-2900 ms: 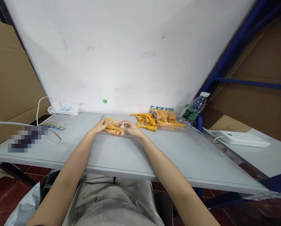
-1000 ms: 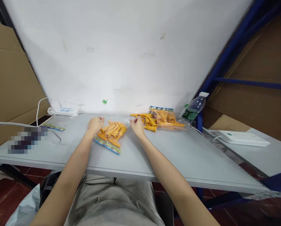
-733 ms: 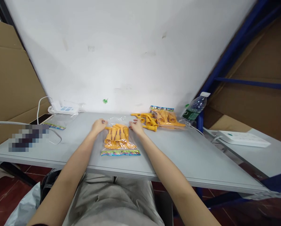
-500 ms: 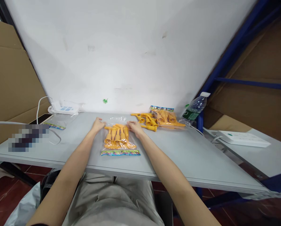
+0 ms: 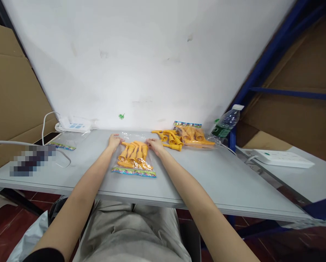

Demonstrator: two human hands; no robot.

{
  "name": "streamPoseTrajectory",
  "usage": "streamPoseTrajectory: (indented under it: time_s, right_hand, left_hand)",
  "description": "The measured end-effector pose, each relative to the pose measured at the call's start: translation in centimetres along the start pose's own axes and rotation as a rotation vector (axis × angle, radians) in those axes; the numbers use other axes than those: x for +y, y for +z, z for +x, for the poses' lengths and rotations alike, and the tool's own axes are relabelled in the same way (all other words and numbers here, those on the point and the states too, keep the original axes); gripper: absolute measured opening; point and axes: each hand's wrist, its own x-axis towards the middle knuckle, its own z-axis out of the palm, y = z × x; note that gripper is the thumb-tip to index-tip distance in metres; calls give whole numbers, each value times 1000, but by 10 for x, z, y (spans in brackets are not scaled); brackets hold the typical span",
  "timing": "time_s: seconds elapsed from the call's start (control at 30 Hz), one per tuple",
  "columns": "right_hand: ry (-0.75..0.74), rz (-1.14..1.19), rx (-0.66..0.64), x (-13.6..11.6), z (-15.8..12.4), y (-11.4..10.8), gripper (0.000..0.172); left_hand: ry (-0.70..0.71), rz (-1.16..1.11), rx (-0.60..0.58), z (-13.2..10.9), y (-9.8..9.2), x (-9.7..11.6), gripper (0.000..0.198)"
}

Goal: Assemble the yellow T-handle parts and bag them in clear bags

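A clear plastic bag (image 5: 132, 156) with several orange-yellow horn-shaped pieces lies on the grey table, its coloured strip towards me. My left hand (image 5: 114, 142) pinches the bag's far left corner. At the far right corner, my right hand (image 5: 154, 145) has its fingers closed on the bag's edge. Several loose yellow pieces (image 5: 170, 138) lie just beyond my right hand. Beside them rests another filled bag (image 5: 193, 135) with its coloured strip against the wall.
A plastic bottle (image 5: 226, 123) leans at the back right. White power strips lie at the back left (image 5: 77, 126) and far right (image 5: 283, 158). An empty bag (image 5: 67, 140), a phone (image 5: 48, 138) and cables are on the left.
The bag between my hands has shifted slightly left and away from me, and its strip end has swung left. My hands have stayed at its far corners.
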Motion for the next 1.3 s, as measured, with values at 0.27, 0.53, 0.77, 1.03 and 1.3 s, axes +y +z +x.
streamPoseTrajectory:
  time_s: [0.27,0.53,0.77,1.03,1.3]
  right_hand:
    - [-27,16,55,3,12,3,21]
    - [-59,5,0,3,5,0,10]
    - [-62,25,-27,-1,-3,-1,12]
    - [-98,-19,-15,2,-5,-4,7]
    - [-188,-201,-9,5,-2,-7,12]
  left_hand:
    - [-122,-26,-69,9,3,7,33]
    - [-169,3,-239,9,-3,9,14]
    - [-13,-82,-284,1,-16,-2,11]
    - [79,-76,-262,-5,-16,-9,11]
    - [240,212,-235,-7,-14,-7,12]
